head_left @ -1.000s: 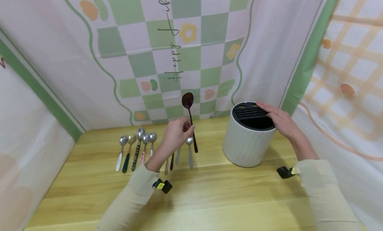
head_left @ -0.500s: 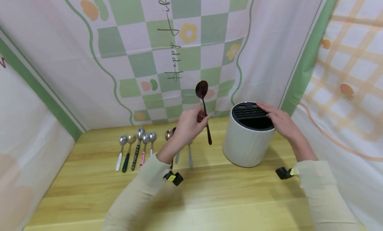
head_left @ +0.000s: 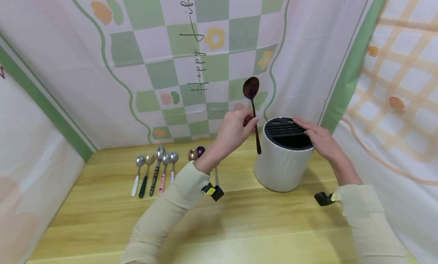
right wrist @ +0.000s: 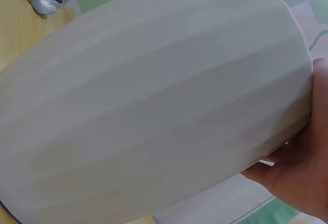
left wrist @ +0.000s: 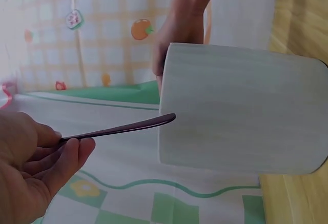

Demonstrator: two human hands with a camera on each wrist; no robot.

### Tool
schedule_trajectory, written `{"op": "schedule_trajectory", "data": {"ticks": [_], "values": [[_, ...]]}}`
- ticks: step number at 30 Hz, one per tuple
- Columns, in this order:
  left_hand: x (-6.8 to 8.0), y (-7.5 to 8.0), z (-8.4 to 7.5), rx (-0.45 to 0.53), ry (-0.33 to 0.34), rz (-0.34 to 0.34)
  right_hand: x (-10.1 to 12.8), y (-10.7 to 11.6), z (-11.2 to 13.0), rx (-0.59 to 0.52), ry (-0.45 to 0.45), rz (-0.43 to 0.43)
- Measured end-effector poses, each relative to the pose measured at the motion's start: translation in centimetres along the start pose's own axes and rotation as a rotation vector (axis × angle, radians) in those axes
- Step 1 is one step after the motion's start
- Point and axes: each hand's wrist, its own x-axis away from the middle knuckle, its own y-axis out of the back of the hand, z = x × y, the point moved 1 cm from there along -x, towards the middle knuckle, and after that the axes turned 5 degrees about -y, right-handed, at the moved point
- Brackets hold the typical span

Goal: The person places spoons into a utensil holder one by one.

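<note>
My left hand (head_left: 237, 128) pinches the slim handle of a dark purple-brown spoon (head_left: 251, 88) between thumb and fingers. The spoon stands nearly upright in the air, bowl up, its handle end close to the left side of a ribbed white utensil holder (head_left: 282, 169). In the left wrist view, the handle tip (left wrist: 166, 118) overlaps the holder's wall near its rim. Slots, round holes and one wide opening cut the holder's black top (head_left: 281, 135). My right hand (head_left: 319, 140) rests on the holder's right rim with its visible fingers stretched along the edge; part of it is hidden.
Several spoons lie side by side at the left of the wooden table (head_left: 260, 229), among them a white-handled spoon (head_left: 135, 185) and a pink-handled spoon (head_left: 162, 183). A copper-coloured spoon (head_left: 193, 154) and a purple spoon (head_left: 200, 151) lie partly behind my left forearm. A patterned curtain (head_left: 164, 119) hangs behind.
My left hand has carried the dark spoon rightward and upward, from above the lying spoons to beside the holder. The right hand and holder have stayed in place.
</note>
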Motion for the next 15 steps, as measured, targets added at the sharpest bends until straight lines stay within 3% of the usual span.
{"op": "schedule_trajectory", "data": {"ticks": [10,15], "values": [[-2.1,-0.5,-1.3,-0.029,-0.049,-0.002,0.2,0.0,0.2,-0.003,0.004,0.010],[-3.1,-0.8,-1.7,-0.102,-0.067,-0.020,0.2,0.0,0.3,-0.002,-0.007,0.011]]}}
